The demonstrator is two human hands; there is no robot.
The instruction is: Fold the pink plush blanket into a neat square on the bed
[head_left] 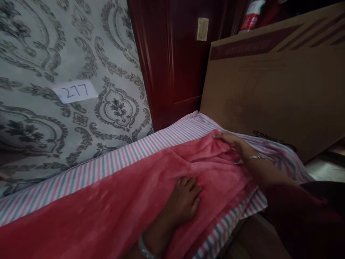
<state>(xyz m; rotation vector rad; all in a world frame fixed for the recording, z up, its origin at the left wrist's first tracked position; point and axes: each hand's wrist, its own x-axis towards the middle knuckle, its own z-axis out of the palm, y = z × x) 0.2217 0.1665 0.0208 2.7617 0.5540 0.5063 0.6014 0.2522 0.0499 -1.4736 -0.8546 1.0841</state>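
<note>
A red plush blanket (107, 201) lies folded lengthwise over a sheet with pink, grey and white stripes (118, 162). My left hand (185, 198) rests on top of the blanket, palm down, with its fingers a little bent and apart. At the blanket's far right end, my right hand (230, 141) grips the edge. Creases run through the cloth beside that hand, and its fingertips are partly hidden in the folds. Each wrist wears a silver-coloured bracelet.
Patterned grey wallpaper (115, 108) with a paper marked 277 (77, 91) rises behind the bed. A dark red wooden panel (161, 64) adjoins it. On the right a large cardboard box (269, 86) leans close to the bed, with a red and white bottle (252, 16) behind it.
</note>
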